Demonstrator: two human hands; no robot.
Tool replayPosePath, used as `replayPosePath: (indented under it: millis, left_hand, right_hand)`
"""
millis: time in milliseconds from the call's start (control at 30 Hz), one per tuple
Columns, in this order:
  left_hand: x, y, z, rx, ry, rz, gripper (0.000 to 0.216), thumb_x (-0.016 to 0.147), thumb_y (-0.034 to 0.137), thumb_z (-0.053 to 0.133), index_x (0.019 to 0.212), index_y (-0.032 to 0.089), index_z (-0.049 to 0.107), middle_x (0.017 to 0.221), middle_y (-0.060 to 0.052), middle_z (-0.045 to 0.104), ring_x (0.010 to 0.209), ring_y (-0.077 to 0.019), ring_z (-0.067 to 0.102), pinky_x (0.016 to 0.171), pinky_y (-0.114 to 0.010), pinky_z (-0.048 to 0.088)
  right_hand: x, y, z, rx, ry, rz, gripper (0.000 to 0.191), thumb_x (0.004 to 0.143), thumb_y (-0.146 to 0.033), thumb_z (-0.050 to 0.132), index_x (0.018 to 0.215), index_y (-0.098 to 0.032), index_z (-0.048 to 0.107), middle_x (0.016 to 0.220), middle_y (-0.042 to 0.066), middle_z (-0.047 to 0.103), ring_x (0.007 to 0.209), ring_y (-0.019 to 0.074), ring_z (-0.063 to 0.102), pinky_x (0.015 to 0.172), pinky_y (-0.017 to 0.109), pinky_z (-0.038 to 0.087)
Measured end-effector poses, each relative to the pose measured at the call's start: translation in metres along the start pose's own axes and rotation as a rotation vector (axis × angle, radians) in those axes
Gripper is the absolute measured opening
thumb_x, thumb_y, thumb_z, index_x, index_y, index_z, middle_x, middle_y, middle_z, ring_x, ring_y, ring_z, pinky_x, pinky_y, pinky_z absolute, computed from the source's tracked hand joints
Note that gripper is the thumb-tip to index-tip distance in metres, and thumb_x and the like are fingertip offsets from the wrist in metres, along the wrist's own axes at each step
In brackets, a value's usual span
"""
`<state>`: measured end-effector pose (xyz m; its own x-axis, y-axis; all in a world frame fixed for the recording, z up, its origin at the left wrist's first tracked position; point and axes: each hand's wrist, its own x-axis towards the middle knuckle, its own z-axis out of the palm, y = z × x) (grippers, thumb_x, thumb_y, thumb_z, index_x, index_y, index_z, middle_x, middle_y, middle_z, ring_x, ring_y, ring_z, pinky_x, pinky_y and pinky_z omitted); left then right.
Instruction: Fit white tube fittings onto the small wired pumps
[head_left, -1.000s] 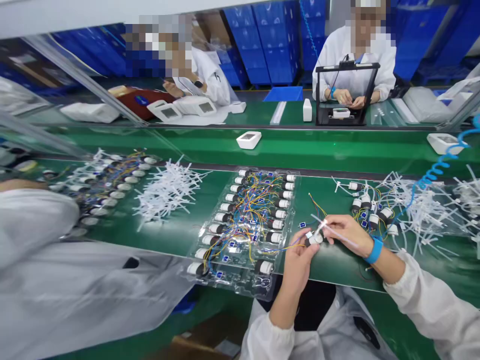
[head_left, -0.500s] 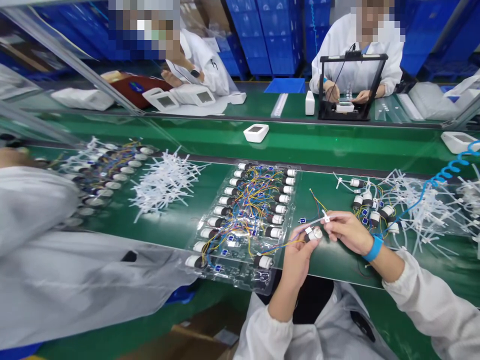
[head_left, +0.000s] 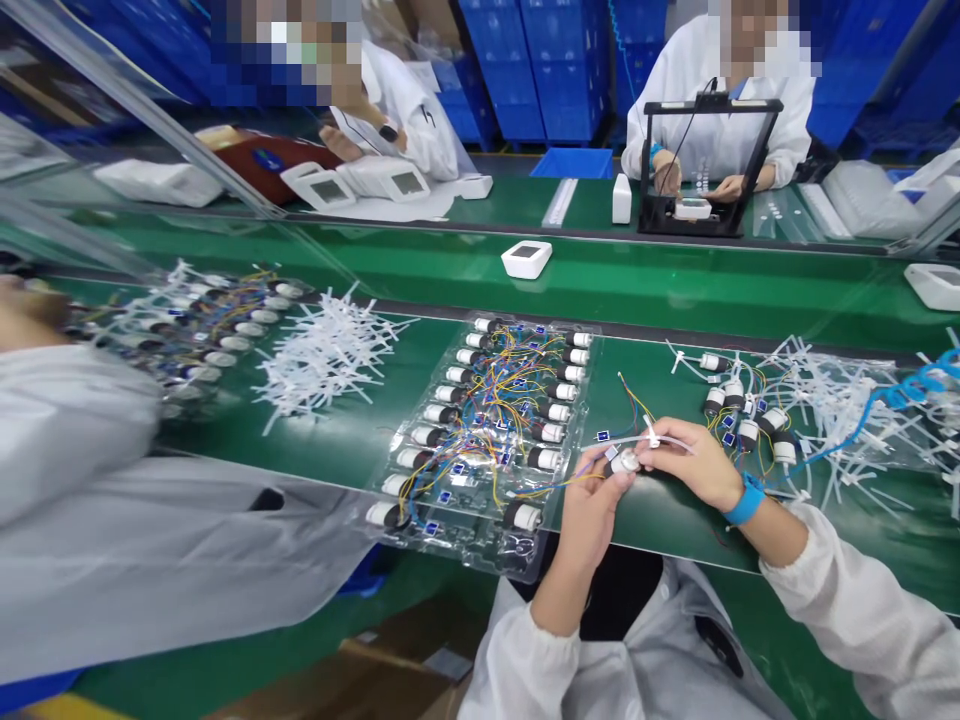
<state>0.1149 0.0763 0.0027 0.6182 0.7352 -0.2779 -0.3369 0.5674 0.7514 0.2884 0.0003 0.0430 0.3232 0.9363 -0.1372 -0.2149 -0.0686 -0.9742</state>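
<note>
My left hand (head_left: pixel 592 500) pinches a small cylindrical part with a white cap (head_left: pixel 624 462), its yellow and blue wires trailing left toward the tray. My right hand (head_left: pixel 694 460), with a blue wrist band (head_left: pixel 747 499), grips a thin white tube fitting (head_left: pixel 651 436) pressed against that part. Both hands are closed and meet just above the green bench. A clear plastic tray (head_left: pixel 491 425) holds several of the same wired parts in two rows, directly left of my hands.
A pile of finished parts and white tubes (head_left: pixel 795 410) lies to the right, with a blue coiled hose (head_left: pixel 911 390). A co-worker's white sleeve (head_left: pixel 112 500) fills the left. Loose white tubes (head_left: pixel 322 355) lie beside it. White devices (head_left: pixel 526 258) ride the conveyor; two people work across it.
The view has tilted slightly, so the scene shifted. My hands stay together on the part, the tube fitting turned and pushed closer against it. The white device on the conveyor has moved right.
</note>
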Motion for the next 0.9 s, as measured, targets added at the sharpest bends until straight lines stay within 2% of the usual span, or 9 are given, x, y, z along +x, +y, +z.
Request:
replayPosePath:
  millis: [300,633,900]
  left_hand:
    - [0.000,-0.002,-0.004,-0.014,-0.006,0.006,0.059,0.074,0.031,0.105,0.122,0.023,0.074,0.117,-0.005,0.084,0.101,-0.0174,0.081,0.093,-0.027,0.065]
    - [0.001,-0.002,0.000,-0.022,0.002,0.001,0.057,0.073,0.029,0.105,0.120,0.023,0.073,0.116,-0.005,0.083,0.098,-0.0166,0.080,0.090,-0.026,0.064]
    - [-0.001,-0.002,0.001,-0.030,-0.004,-0.005,0.056,0.073,0.031,0.106,0.118,0.023,0.075,0.115,-0.004,0.084,0.101,-0.0164,0.080,0.094,-0.026,0.062]
  right_hand:
    - [-0.003,0.001,0.004,0.004,0.013,-0.046,0.034,0.086,-0.048,0.096,0.091,-0.022,0.075,0.091,0.003,0.079,0.084,0.0205,0.074,0.086,0.036,0.063]
    - [-0.004,0.003,0.010,0.028,0.062,-0.036,0.040,0.083,-0.053,0.097,0.091,-0.024,0.071,0.094,0.004,0.080,0.088,0.0215,0.075,0.087,0.037,0.063]
    - [-0.006,0.002,0.011,0.043,0.080,-0.033,0.040,0.083,-0.051,0.098,0.090,-0.023,0.070,0.095,0.005,0.081,0.090,0.0219,0.076,0.092,0.039,0.063]
